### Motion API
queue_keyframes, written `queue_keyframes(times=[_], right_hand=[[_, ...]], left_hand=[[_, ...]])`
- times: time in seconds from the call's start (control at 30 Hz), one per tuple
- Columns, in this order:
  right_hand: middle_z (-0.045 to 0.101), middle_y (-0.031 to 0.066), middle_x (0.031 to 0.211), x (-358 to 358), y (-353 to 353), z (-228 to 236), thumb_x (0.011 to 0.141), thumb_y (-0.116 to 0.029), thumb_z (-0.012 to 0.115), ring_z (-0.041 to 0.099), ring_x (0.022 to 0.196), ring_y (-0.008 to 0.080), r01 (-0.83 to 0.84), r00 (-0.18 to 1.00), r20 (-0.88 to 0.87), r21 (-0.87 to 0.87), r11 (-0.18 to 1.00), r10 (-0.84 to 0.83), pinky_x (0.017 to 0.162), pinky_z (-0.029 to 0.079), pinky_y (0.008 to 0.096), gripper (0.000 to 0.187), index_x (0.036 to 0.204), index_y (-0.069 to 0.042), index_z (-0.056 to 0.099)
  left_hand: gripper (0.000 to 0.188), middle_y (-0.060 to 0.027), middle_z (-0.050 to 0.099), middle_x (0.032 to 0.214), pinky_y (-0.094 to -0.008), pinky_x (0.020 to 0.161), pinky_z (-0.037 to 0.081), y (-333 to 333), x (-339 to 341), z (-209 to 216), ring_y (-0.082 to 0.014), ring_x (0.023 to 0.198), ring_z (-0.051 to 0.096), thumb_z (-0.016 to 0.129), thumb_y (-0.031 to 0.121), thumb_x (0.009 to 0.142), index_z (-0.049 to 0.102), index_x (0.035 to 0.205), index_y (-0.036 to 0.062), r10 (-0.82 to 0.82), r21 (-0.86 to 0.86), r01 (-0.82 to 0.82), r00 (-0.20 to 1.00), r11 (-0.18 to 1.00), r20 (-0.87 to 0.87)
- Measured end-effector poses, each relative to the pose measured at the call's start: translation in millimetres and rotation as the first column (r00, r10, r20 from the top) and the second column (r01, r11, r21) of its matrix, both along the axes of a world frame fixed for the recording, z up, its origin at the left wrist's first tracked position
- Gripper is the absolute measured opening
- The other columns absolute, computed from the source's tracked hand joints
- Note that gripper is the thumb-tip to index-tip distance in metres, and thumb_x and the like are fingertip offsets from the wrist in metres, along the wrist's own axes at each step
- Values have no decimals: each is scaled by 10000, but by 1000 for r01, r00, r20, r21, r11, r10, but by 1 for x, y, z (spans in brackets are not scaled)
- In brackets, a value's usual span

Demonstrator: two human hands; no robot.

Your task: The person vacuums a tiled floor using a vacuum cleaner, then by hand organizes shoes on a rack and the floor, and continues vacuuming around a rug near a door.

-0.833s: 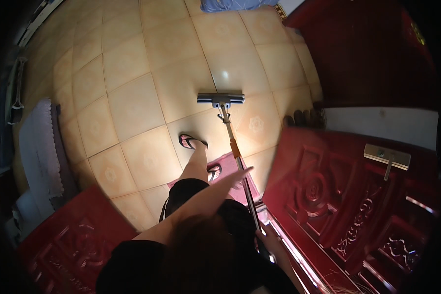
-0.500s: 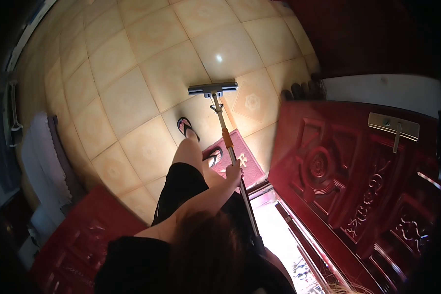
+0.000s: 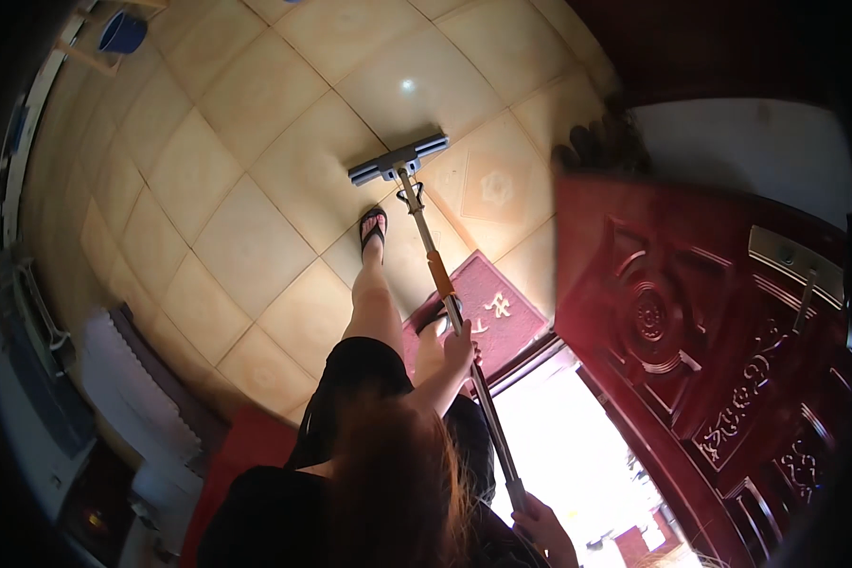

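A long-handled sponge mop (image 3: 427, 245) stretches from my body toward the tiles. Its wide grey head (image 3: 399, 159) rests on the floor, tilted with the right end farther away. Partway down the pole, below an orange sleeve, my left hand (image 3: 461, 348) is wrapped round the shaft. Close to the pole's near end, my right hand (image 3: 538, 523) grips it by the dark handle, its fingers partly hidden. My foot in a black flip-flop (image 3: 373, 230) stands on the tiles behind the mop head; the other foot is mostly hidden by the pole.
A pink-red doormat (image 3: 511, 293) lies at the bright doorway (image 3: 563, 426). The carved red door (image 3: 648, 317) stands swung inward at the right, with dark shoes (image 3: 587, 150) beyond it. White cloth (image 3: 133, 379) hangs at left. A blue bucket (image 3: 122, 33) is at far left.
The mop head has shifted slightly left and farther away, and has turned. One foot has stepped forward. My right hand now shows clearly, and the bucket has come into view.
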State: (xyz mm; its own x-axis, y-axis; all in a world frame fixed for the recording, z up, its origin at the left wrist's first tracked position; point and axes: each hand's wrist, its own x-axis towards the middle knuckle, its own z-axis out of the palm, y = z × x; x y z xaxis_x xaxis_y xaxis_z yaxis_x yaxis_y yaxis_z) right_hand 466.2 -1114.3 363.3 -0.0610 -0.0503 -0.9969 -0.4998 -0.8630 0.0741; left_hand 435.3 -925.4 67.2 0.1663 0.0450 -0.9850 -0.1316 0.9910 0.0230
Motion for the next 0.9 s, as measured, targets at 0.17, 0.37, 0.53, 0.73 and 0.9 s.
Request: queue_keyframes(times=[0.17,0.37,0.53,0.73,0.9], right_hand=[[493,13,776,-24,66,-8,745,-28,525,483,653,88,47,998,-30,-44,998,-49,565,395,215,465,1179,-30,358],[524,29,906,-77,104,-55,743,-59,543,500,807,105,57,997,43,108,992,-62,707,417,230,503,1203,-34,342],[517,53,908,-100,141,-157,747,-132,551,506,792,107,59,979,137,520,852,-152,689,427,232,542,1220,-45,300],[465,39,740,-66,232,-206,784,-165,469,435,510,109,916,392,-719,248,315,-574,466,372,193,481,1218,-64,285],[464,10,829,-95,178,-226,766,-138,474,442,713,94,721,674,-372,518,460,-639,630,358,197,447,1184,-29,360]], left_hand=[[358,24,277,438,-232,305,274,29,-25,-4,-98,327,310,466,403,796,331,623,119,-92,-17,92,996,996,14],[391,2,280,411,-272,283,272,106,-57,-46,-118,294,306,489,398,782,333,577,105,-214,25,213,974,977,67],[391,23,298,406,-270,273,268,213,-38,-111,-104,282,305,490,418,767,343,559,122,-365,231,385,922,893,-126],[342,5,330,436,-224,301,274,367,14,-161,-100,314,293,499,328,784,338,579,108,-357,414,383,923,826,-141],[382,-46,360,388,-262,278,312,309,13,-177,-163,288,352,500,338,775,366,528,80,-449,444,557,830,702,-331]])
